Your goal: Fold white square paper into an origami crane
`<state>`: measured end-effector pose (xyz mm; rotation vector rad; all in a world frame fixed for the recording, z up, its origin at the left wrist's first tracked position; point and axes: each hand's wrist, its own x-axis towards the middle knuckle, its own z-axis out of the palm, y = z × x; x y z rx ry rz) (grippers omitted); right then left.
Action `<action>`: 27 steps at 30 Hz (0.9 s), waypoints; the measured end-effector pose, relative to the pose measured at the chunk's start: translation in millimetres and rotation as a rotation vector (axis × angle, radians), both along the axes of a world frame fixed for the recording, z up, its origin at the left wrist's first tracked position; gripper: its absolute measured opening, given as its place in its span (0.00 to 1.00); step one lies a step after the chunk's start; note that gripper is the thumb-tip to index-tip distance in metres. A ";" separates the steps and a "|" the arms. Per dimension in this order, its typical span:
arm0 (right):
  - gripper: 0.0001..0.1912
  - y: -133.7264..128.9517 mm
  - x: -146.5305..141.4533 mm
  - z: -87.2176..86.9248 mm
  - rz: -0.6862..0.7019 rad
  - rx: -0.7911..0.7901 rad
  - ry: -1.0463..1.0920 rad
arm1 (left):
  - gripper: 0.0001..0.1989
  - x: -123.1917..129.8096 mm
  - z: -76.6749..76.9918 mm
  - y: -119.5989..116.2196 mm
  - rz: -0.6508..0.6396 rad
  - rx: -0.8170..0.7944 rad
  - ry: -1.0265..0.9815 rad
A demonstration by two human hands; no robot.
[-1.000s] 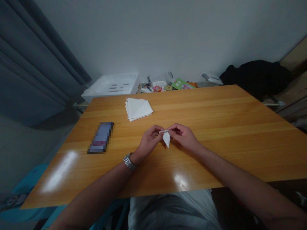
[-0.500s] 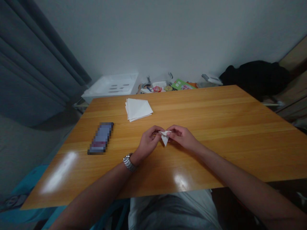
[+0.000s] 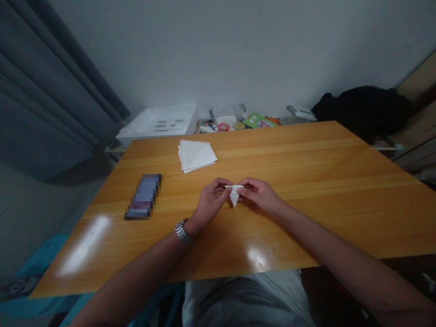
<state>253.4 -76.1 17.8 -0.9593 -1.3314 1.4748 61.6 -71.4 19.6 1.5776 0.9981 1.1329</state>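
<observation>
Between my two hands is a small folded piece of white paper (image 3: 234,195), roughly a triangle with its tip toward me. My left hand (image 3: 214,197), with a metal watch (image 3: 183,230) on the wrist, pinches its left corner between thumb and fingers. At the right corner, my right hand (image 3: 259,194) grips it the same way, thumb on the near face. Fingers hide the paper's side edges. Both hands are just over the wooden table (image 3: 306,181).
Farther back on the table lies a stack of white paper sheets (image 3: 197,155). A phone (image 3: 143,196), blurred out, rests at the left. Beyond the far edge are a white tray (image 3: 156,120), a green booklet (image 3: 257,120) and a black cloth heap (image 3: 364,109).
The top part of the folded paper now lies flatter, and its upper edge looks straighter. Both hands have stayed almost in place, still gripping the corners.
</observation>
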 end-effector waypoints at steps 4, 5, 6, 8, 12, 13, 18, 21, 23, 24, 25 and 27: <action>0.19 0.1 0.9 0.1 -0.001 -0.008 -0.005 | 0.09 -0.2 -0.9 0.2 0.001 -0.002 -0.011; 0.19 0.0 1.2 0.3 0.000 0.001 -0.016 | 0.09 -0.3 -0.9 0.1 0.003 0.000 -0.009; 0.20 0.0 1.6 0.5 0.001 0.014 -0.029 | 0.09 -0.4 -0.7 -0.1 0.006 0.002 -0.006; 0.20 0.1 2.4 1.0 0.003 0.038 -0.054 | 0.08 -0.7 0.4 -0.8 0.010 0.004 -0.001; 0.19 0.5 3.5 2.6 0.000 0.034 -0.072 | 0.09 -0.9 3.0 -2.7 0.008 -0.004 -0.003; 0.19 0.6 3.4 2.8 0.002 0.029 -0.073 | 0.09 -1.0 3.1 -2.9 0.003 -0.004 -0.004; 0.18 0.4 1.5 1.2 -0.001 0.051 -0.062 | 0.08 -1.2 -0.2 -1.6 -0.017 0.013 0.007; 0.17 0.0 0.9 -1.8 -0.012 0.071 -0.078 | 0.07 -0.6 -1.2 -1.4 -0.021 0.022 0.028; 0.16 -0.1 1.2 -3.3 -0.025 0.106 -0.131 | 0.07 0.1 -0.6 -2.3 -0.022 0.026 0.049; 0.15 -0.2 1.5 -3.7 -0.033 0.130 -0.163 | 0.07 0.4 0.0 -2.8 -0.024 0.027 0.057; 0.14 -0.2 1.8 -3.8 -0.042 0.154 -0.192 | 0.07 0.8 0.5 -3.4 -0.027 0.024 0.063; 0.13 -0.4 2.3 -3.5 -0.055 0.191 -0.230 | 0.07 1.2 1.5 -4.2 -0.031 0.012 0.061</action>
